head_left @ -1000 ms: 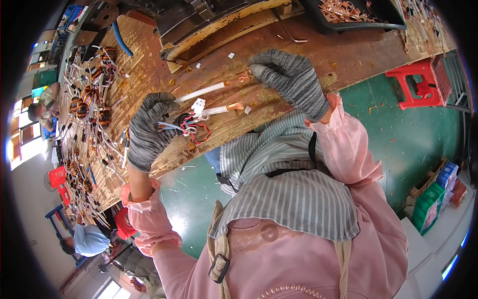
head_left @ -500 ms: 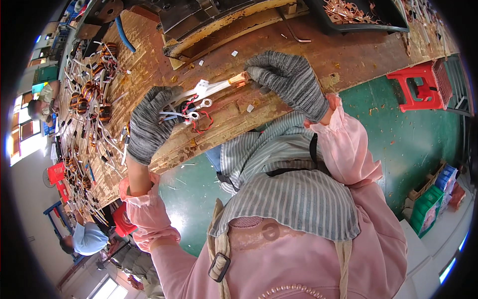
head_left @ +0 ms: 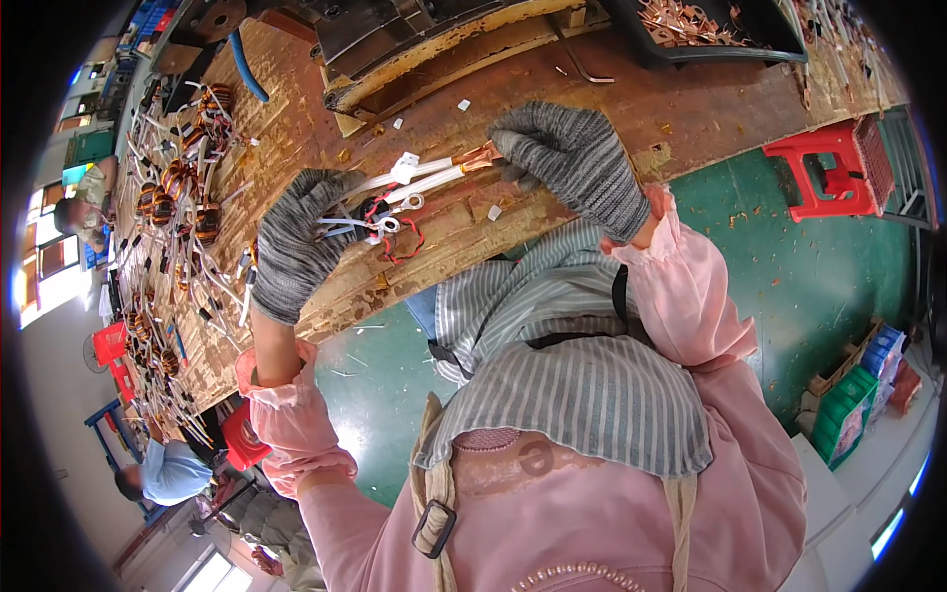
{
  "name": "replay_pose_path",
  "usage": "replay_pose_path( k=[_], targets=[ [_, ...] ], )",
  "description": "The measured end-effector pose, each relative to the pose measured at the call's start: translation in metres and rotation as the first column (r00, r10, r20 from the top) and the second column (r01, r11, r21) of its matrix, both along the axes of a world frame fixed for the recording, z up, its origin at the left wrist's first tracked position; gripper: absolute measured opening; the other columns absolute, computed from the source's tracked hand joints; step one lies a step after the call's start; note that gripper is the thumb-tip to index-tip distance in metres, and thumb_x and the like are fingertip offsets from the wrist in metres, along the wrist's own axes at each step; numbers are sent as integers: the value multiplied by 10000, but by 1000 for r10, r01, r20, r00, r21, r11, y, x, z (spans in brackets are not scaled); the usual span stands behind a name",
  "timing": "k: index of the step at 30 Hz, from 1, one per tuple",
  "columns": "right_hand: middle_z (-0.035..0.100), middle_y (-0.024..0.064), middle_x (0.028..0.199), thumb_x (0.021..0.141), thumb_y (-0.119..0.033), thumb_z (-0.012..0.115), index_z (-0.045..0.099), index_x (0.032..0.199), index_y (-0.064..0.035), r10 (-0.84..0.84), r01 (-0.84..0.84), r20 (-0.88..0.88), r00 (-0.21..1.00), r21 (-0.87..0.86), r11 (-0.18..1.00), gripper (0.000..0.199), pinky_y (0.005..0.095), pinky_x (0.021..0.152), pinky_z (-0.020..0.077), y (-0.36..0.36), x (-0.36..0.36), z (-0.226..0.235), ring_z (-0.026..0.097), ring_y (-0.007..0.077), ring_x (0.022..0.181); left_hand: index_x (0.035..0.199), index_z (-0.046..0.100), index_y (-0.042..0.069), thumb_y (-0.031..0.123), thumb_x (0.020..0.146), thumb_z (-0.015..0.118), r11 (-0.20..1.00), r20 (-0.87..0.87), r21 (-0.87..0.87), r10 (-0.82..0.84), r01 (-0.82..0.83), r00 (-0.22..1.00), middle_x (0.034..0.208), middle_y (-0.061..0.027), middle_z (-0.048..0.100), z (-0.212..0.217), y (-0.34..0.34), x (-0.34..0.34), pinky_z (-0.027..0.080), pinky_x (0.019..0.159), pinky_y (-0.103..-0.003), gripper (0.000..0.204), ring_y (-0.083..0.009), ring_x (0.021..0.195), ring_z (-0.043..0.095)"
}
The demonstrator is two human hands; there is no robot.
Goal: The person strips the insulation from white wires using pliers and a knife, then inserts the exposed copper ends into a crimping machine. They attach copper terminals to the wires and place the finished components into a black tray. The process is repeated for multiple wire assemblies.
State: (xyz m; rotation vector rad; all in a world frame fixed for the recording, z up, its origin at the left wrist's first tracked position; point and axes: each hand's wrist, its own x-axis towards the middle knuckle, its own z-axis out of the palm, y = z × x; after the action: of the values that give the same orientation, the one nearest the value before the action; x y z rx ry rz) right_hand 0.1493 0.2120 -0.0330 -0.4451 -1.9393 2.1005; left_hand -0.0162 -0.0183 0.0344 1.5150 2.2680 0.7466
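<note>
Both my hands wear grey knitted gloves. My left hand (head_left: 301, 237) is closed round a bundle of white-sleeved wires (head_left: 422, 184) above the table's near edge. Out of the bundle's right end come bare copper strands (head_left: 479, 157), and the fingers of my right hand (head_left: 567, 163) pinch their tips. A white tag (head_left: 404, 168) sits on the wires. Beside my left fingers hang two ring terminals, one a silver ring (head_left: 413, 201), and a thin red wire (head_left: 409, 240). The far end of the bundle is hidden in my left hand.
Several copper-wound coils with white leads (head_left: 173, 187) lie at the table's left. A metal machine base (head_left: 385, 49) stands at the back, and a black tray (head_left: 691, 54) holds copper pieces. A red stool (head_left: 829, 173) is at right; co-workers sit far left.
The white wires and copper strands have shifted slightly to the right, and the strands look more separated from the sleeves. My hands have barely moved.
</note>
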Motion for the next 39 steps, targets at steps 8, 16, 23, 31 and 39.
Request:
replay_pose_path(
  k=[8,16,23,31,39],
  targets=[
    [632,92,790,802,-185,628,608,958,1,9,-8,-117,993,9,1000,244,252,625,498,-1,3,-2,620,138,692,1082,598,82,73,613,738,1000,-50,-19,0,-1,999,965,-92,557,1,1,-2,476,687,-276,490,-197,828,571],
    [628,83,735,735,-246,690,613,860,-38,-45,122,-216,975,357,926,255,294,630,479,-10,3,-4,598,174,668,1038,608,120,46,619,694,1000,-230,-15,-23,20,973,948,-92,565,-1,3,5,482,680,-305,434,-254,818,584],
    [629,45,739,746,-155,690,618,864,-20,-82,96,-126,989,110,989,193,251,643,471,-21,13,-17,578,100,679,1201,501,152,149,699,642,933,-756,-359,-289,-2,587,1004,-113,567,-5,-20,5,459,777,-360,521,-289,907,553],
    [615,54,704,775,-110,653,618,851,-8,-40,37,-38,998,-90,995,133,233,581,486,-31,14,-4,572,99,624,1285,410,208,245,774,582,905,-628,-388,-122,-173,768,981,-98,570,-12,-36,18,465,751,-380,540,-277,924,540],
    [609,19,737,781,-108,651,622,883,-7,43,-41,56,998,-45,998,147,217,622,480,-24,12,0,555,71,670,1282,420,245,295,782,554,897,-672,-377,-94,-231,735,938,-62,568,-14,-36,21,475,711,-358,520,-231,878,550]
  ],
)
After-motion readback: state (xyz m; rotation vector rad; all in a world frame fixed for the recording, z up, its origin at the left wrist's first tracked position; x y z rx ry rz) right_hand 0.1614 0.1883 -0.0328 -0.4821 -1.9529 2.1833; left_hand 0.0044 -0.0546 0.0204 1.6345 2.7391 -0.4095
